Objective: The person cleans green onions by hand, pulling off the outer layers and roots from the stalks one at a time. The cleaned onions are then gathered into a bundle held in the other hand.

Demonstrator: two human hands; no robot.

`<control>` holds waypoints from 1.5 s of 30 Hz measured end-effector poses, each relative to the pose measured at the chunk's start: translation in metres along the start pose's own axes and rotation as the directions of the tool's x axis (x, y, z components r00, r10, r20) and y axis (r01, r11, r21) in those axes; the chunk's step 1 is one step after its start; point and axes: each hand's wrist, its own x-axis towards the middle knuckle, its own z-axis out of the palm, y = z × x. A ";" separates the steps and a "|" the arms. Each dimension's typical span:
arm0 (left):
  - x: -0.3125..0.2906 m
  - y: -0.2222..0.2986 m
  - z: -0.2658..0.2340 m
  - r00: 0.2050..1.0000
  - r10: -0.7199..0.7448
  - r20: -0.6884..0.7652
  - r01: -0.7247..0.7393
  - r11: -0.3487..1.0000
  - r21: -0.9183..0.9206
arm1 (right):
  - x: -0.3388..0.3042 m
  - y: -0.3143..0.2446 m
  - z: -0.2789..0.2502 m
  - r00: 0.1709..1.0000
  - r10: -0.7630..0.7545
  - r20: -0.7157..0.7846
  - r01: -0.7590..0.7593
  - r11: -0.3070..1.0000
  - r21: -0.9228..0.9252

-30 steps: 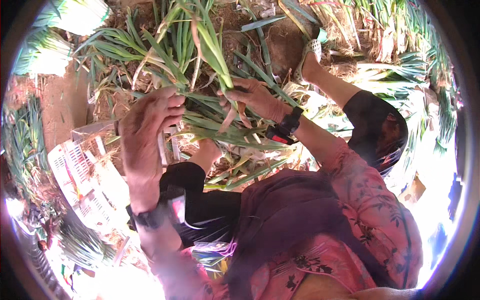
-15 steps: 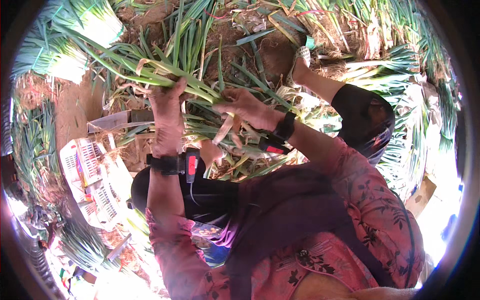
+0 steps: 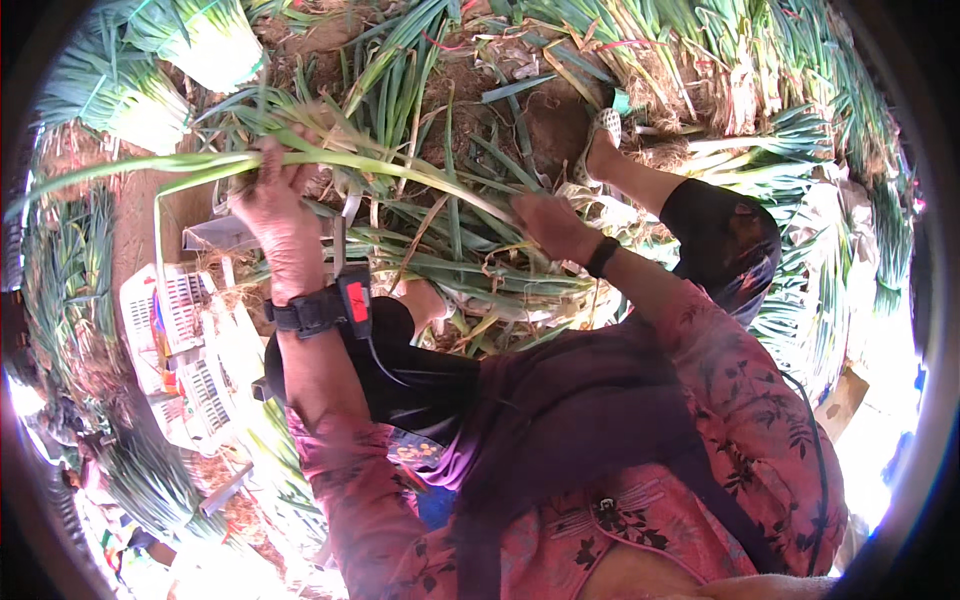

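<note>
Left hand [image 3: 275, 205] closed round the white stalk ends of a green onion bunch [image 3: 400, 170], fingers wrapped over the top, knuckles toward camera. Black wrist strap [image 3: 310, 312] with a small red-faced device on the left wrist, thin cable trailing down the forearm. Right hand [image 3: 550, 225] laid on the same bunch farther along the leaves, palm down, fingers curled over the stalks; full grip or mere press not clear from this angle. Black band [image 3: 602, 257] on the right wrist.

Bunch stretched roughly level between both hands, pale end past the left fist toward the left rim, green leaves running right under the right hand. Held above a loose pile of more green onions [image 3: 470, 275] and dry husks on the ground, just in front of the knees.

Pink floral sleeves [image 3: 740, 380] on both arms, dark trousers [image 3: 420, 370] on bent legs. Sandalled foot [image 3: 600, 140] planted on bare soil [image 3: 540, 110] beyond the right hand.

White plastic crate [image 3: 175, 340] lying to the left of the left forearm, near but not touching. Trimmed bundles with cut white ends [image 3: 200, 45] stacked at upper left. Further heaps of green onions [image 3: 800, 110] along the top and right rim, well apart from the hands.
</note>
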 end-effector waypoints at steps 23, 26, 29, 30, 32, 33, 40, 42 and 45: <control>-0.026 -0.003 0.018 0.872 -0.297 0.389 0.294 0.953 0.070 | 0.105 -0.129 -0.085 0.870 -0.279 -0.407 0.465 0.738 0.489; -0.026 0.000 0.016 0.845 -0.304 0.441 0.277 0.953 0.125 | 0.102 -0.125 -0.087 0.930 -0.282 -0.234 0.366 0.728 0.580; -0.024 -0.003 0.018 0.832 -0.313 0.458 0.272 0.950 0.154 | 0.096 -0.124 -0.081 0.865 -0.342 -0.367 0.491 0.727 0.480; -0.024 -0.005 0.020 0.844 -0.330 0.422 0.289 0.944 0.160 | 0.094 -0.122 -0.076 0.850 -0.311 -0.425 0.486 0.775 0.404; -0.026 -0.008 0.024 0.854 -0.348 0.387 0.306 0.937 0.166 | 0.087 -0.120 -0.075 0.829 -0.282 -0.483 0.470 0.820 0.328; -0.027 -0.010 0.027 0.858 -0.367 0.360 0.328 0.930 0.166 | 0.084 -0.120 -0.075 0.822 -0.280 -0.496 0.464 0.834 0.298; -0.014 -0.015 0.018 0.918 -0.321 0.233 0.308 0.947 0.089 | 0.075 -0.086 -0.071 0.920 0.379 -0.098 0.136 -0.076 0.988; -0.013 -0.017 0.018 0.926 -0.318 0.203 0.314 0.948 0.051 | 0.072 -0.067 -0.075 0.936 0.350 -0.044 0.133 -0.234 0.963; -0.006 -0.012 0.008 0.948 -0.285 0.139 0.285 0.958 0.018 | 0.059 -0.043 -0.077 0.940 0.328 0.099 0.079 -0.488 0.869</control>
